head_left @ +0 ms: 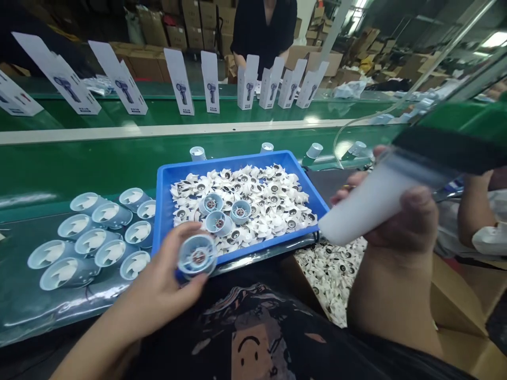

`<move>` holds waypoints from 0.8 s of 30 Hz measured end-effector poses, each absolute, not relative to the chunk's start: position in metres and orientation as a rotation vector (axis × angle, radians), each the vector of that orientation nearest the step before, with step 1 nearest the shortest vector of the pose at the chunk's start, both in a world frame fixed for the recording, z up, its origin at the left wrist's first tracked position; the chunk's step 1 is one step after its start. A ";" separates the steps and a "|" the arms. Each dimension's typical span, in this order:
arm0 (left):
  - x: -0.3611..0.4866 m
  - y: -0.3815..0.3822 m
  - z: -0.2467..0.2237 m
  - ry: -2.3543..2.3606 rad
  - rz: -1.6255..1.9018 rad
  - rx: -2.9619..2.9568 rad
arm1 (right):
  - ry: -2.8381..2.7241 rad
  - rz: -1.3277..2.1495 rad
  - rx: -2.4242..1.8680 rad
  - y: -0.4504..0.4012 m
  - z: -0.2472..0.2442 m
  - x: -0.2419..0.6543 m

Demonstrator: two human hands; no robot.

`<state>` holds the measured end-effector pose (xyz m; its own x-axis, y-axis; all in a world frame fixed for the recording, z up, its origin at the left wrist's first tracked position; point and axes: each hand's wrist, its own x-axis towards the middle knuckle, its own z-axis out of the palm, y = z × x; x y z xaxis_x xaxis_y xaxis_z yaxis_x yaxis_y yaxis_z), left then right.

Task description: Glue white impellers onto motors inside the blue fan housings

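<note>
In my left hand is a light-blue cylindrical fan housing, its open end facing me with a copper-coloured motor winding inside. My right hand, raised at the right, grips a white translucent cylinder, blurred and tilted; its exact kind I cannot make out. Between the hands lies a blue tray full of white fan blades. On top of the blades rest three more blue housings. Several housings with white blades inside lie on their sides left of the tray.
Several white printed boxes stand open along the far side of the green conveyor. A few blue housings stand behind the tray. A carton of blades sits below right. Across the line is a person; another person's arm shows at right.
</note>
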<state>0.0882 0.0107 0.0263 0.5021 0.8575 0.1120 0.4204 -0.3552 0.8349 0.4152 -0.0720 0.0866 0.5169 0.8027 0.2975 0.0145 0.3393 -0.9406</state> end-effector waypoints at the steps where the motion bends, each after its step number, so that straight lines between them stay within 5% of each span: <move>1: 0.075 0.012 0.023 1.129 0.737 1.890 | -0.873 0.587 -1.171 -0.078 0.076 0.425; 8: 0.036 0.011 0.022 1.355 0.825 1.540 | -1.391 -0.351 -1.345 -0.083 0.051 0.414; 15: 0.047 0.000 0.026 1.269 0.804 1.442 | -2.473 0.505 -1.876 -0.005 0.029 0.375; 24: 0.038 -0.008 0.019 1.068 0.936 1.017 | -2.427 0.777 -1.717 0.017 0.022 0.372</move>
